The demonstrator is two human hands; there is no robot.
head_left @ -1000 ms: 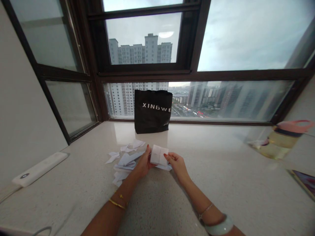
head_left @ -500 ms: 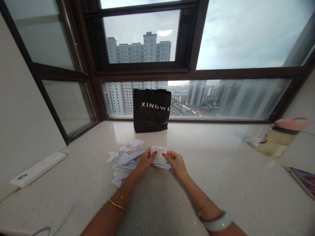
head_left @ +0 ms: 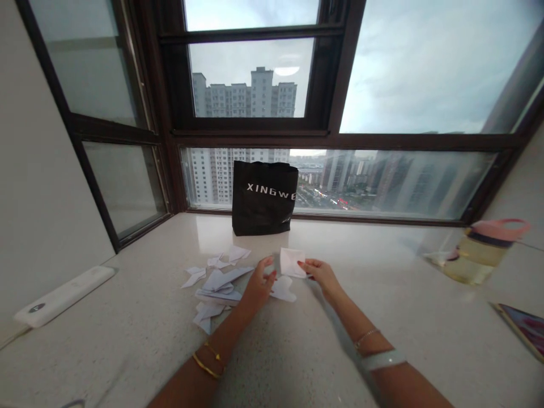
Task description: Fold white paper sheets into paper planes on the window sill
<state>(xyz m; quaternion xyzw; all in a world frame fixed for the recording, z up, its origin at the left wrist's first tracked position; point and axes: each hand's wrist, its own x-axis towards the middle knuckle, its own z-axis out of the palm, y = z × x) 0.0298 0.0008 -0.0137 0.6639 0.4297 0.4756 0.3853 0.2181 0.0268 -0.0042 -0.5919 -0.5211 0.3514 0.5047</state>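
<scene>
Between thumb and fingers, my right hand (head_left: 321, 273) pinches a small folded white paper (head_left: 292, 262) by its right edge, above the counter. My left hand (head_left: 260, 283) is just left of it, fingers bent and apart, with no paper in its grasp. Below the folded paper, another white paper piece (head_left: 284, 289) lies on the counter close to my left thumb. Several cut or folded white paper pieces (head_left: 219, 283) form a loose pile left of my left hand, partly overlapping. A few smaller scraps (head_left: 238, 254) lie behind the pile.
A black bag (head_left: 264, 207) stands upright by the window on the speckled pale counter (head_left: 382, 317). At the far right are a pink-lidded bottle (head_left: 480, 258) and a phone-like device (head_left: 522, 326). A white power strip (head_left: 66, 294) with a cable lies at the left.
My left hand has let go of the folded paper. My right hand has carried it slightly right and up, uncovering more of the piece beneath. The view has tilted a little upward.
</scene>
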